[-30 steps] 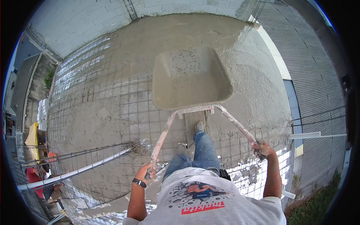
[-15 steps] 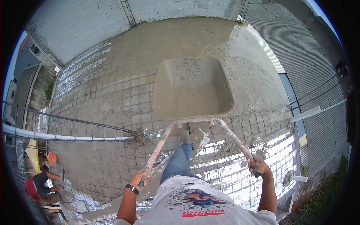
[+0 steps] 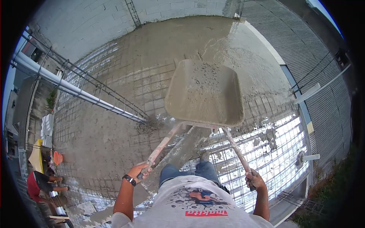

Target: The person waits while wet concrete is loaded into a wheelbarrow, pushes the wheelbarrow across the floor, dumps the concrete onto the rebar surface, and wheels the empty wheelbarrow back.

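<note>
A wheelbarrow [image 3: 205, 95] coated in grey concrete stands in front of me, its tray holding only a thin residue with some lumps. My left hand [image 3: 140, 171], with a black watch on the wrist, is wrapped round the end of the left handle. The right handle's end is in the grip of my right hand [image 3: 254, 180]. Both handles run forward to the near edge of the tray. The wheel is hidden beneath the tray.
Rebar mesh [image 3: 251, 155] and wet concrete [image 3: 99, 140] surround me. A vertical rebar column with a white pipe [image 3: 76, 89] rises at the left. At the lower left, a person in red [image 3: 34, 186] bends near an orange bucket [image 3: 58, 158]. A block wall [image 3: 83, 22] stands ahead.
The view has shifted, with the rebar column and pipe now slanting up to the left. The wheelbarrow sits slightly further right in view, and my feet have stepped. Both hands keep their grip.
</note>
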The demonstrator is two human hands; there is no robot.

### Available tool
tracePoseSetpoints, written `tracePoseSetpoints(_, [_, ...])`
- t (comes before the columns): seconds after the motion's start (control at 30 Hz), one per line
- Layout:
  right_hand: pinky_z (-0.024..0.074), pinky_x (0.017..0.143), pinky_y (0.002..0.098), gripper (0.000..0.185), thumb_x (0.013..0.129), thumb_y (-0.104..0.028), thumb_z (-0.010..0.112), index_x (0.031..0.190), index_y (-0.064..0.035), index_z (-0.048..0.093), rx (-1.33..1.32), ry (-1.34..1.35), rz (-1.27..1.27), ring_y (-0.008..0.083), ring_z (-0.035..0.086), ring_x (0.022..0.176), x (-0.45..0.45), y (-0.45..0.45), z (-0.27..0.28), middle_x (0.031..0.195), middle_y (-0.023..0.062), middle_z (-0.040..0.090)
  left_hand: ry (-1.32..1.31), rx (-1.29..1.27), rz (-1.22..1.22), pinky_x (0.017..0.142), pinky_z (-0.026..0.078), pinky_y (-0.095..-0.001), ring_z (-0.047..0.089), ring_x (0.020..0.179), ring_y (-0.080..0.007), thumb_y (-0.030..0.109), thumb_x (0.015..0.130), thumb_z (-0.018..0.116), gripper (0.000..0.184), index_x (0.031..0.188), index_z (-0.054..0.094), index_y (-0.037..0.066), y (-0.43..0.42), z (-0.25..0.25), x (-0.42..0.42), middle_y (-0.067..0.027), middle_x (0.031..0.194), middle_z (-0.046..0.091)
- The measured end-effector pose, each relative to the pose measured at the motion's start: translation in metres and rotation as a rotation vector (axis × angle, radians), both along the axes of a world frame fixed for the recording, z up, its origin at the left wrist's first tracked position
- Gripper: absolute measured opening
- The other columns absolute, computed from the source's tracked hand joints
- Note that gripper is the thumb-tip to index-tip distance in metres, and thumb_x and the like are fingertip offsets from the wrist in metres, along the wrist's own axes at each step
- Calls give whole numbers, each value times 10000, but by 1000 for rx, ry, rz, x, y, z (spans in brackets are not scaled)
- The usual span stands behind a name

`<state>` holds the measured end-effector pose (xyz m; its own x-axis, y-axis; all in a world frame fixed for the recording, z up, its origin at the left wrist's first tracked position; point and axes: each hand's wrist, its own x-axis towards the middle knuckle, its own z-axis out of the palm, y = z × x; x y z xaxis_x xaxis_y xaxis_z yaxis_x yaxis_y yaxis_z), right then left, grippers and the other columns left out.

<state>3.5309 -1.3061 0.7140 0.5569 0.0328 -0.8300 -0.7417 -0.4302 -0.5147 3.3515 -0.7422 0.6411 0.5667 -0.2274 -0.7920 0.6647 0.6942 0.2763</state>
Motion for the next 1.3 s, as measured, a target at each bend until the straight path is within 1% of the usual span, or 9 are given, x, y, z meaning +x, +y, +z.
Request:
tracePoseSetpoints(0.07, [436,424,263,276,891,-249,623,1066,-54,535,-19,-20,-23,107,506,485,-45,8,11,668,12,532,-3,-6,-13,422,298,-186,395,535,-43,257,932,551,454,1302,457,12,10,12,-31,13,769,497])
tracePoseSetpoints(0.27, [428,418,256,330,889,-253,625,1131,-53,523,-42,-21,-66,106,510,488,-211,58,24,664,10,532,-18,-65,-59,419,303,-185,388,536,-47,290,929,561,453,1281,477,16,65,-13,-179,18,762,496])
tracePoseSetpoints(0.4, [431,420,268,322,878,-309,640,1048,-62,523,-66,-32,-75,109,509,484,-304,86,34,651,7,526,84,-55,-93,421,305,-182,390,540,-49,306,930,565,454,1276,484,24,93,-12,-268,19,763,499])
tracePoseSetpoints(0.57, [420,405,271,328,902,-387,593,972,-74,524,-144,-8,-113,116,503,468,-382,108,59,639,12,517,27,-122,-100,430,319,-168,389,541,-32,313,935,562,438,1260,495,27,111,-11,-346,34,762,495])
tracePoseSetpoints(0.7, [426,368,289,339,919,-405,566,1024,-84,540,-219,-28,-84,125,488,428,-475,111,39,611,19,526,-12,-74,-128,432,338,-164,392,529,-29,286,949,545,410,1262,495,27,120,-19,-415,32,757,505])
tracePoseSetpoints(0.87, [427,383,278,345,916,-428,560,989,-91,537,-198,-28,-165,117,500,449,-589,116,20,617,10,520,-29,-34,-168,410,338,-174,405,511,-36,275,949,545,374,1238,512,40,127,-22,-490,25,744,517])
tracePoseSetpoints(1.07, [429,404,282,350,926,-404,549,1120,-113,554,-105,49,-300,120,491,450,-738,123,-5,630,6,527,-73,70,-311,410,339,-188,423,520,-46,268,933,573,335,1164,539,27,152,25,-551,3,763,536])
tracePoseSetpoints(1.13, [439,384,284,325,919,-428,552,954,-107,511,-90,68,-351,126,498,438,-789,139,-14,603,16,513,-79,123,-329,402,334,-170,417,508,-34,274,947,552,340,1183,551,30,170,32,-576,13,752,536])
tracePoseSetpoints(1.3, [444,387,284,328,917,-428,552,958,-106,506,-54,40,-438,127,499,439,-920,173,-37,618,19,512,-63,121,-370,391,339,-176,418,499,-33,272,939,564,359,1214,521,44,201,29,-657,3,753,545])
